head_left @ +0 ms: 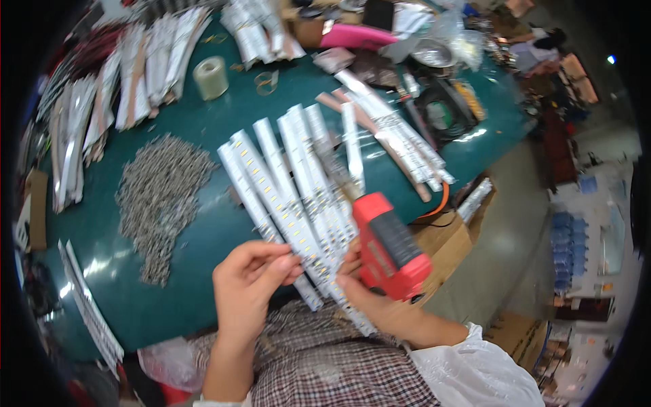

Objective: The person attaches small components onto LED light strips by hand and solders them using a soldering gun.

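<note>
Several white LED strip boards (288,214) with rows of small yellow chips lie fanned out on the green table before me. My left hand (247,278) is closed in a pinch just above the boards; what its fingertips hold, if anything, is too small to make out. My right hand (380,305) is wrapped around a red and black gun-shaped tool (390,247), its handle mostly hidden by the fingers. The tool's nozzle (349,188) points away from me over the right-hand boards. Left of the boards spreads a heap of small grey parts (163,197).
Bundles of white strips (163,57) line the table's far left. A tape roll (211,78) stands at the back. More strips (400,139) and a black tray (444,112) lie to the right. A cardboard box (441,251) stands beside the right table edge, near an orange cable (444,200).
</note>
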A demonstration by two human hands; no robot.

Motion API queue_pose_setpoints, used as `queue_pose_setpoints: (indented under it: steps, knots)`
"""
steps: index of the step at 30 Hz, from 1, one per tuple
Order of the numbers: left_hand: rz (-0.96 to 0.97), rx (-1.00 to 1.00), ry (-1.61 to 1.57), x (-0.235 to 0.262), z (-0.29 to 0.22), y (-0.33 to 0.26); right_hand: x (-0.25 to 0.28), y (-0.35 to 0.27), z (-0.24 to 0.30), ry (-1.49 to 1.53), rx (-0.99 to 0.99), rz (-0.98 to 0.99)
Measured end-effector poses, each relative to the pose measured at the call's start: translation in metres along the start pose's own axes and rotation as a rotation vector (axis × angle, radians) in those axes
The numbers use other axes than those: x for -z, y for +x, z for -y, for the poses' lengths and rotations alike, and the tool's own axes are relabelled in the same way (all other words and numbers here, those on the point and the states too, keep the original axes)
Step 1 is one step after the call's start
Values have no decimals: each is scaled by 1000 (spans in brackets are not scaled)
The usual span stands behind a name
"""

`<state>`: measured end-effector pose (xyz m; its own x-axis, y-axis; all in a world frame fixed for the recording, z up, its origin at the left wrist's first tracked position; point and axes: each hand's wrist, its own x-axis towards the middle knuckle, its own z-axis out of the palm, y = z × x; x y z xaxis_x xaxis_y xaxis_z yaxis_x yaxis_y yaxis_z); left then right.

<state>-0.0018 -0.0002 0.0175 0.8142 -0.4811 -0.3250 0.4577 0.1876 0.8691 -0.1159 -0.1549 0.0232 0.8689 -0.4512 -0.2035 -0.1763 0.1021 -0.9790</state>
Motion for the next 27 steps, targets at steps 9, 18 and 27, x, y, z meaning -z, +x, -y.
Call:
queue_pose_setpoints:
  steps: [9, 18, 27]
  knots:
    - [64, 84, -111, 2, 14, 0, -9, 0, 25, -147, 17, -16]
    - [91, 97, -132, 1, 11, 1, -4, -1, 21, -220, 84, 94]
    - [152, 119, -122, 8, 9, 1, -14, 1, 25, -118, 49, -31]
